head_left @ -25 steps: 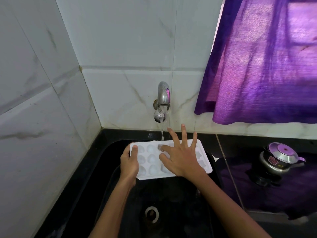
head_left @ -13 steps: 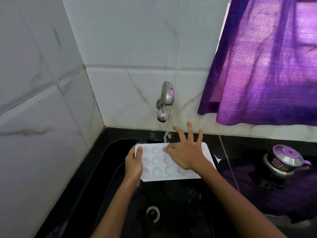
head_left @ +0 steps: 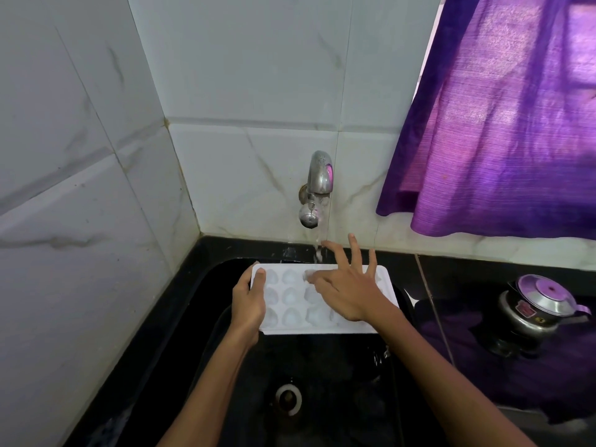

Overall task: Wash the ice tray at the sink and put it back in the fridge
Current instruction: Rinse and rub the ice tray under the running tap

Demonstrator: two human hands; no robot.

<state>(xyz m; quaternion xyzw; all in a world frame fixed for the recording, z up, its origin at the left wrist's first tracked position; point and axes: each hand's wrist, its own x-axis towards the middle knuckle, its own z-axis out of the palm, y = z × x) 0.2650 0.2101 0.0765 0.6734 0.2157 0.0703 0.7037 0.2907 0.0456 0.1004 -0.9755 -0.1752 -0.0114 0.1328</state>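
A white ice tray [head_left: 292,312] with rounded cups is held level over the black sink [head_left: 206,317], under the running metal tap [head_left: 317,188]. My left hand [head_left: 248,301] grips the tray's left end, thumb on top. My right hand [head_left: 348,288] lies flat on the tray's right half with fingers spread, covering several cups. The water stream [head_left: 319,246] falls onto the tray's far edge beside my right fingertips.
The sink drain [head_left: 288,398] lies below the tray. A steel pressure cooker [head_left: 535,311] stands on the black counter at the right. A purple curtain [head_left: 503,124] hangs above it. White tiled walls close in the left and back.
My right hand has slid over the tray's cups, its fingers shifting a little under the stream. The left hand keeps its grip on the tray's end.
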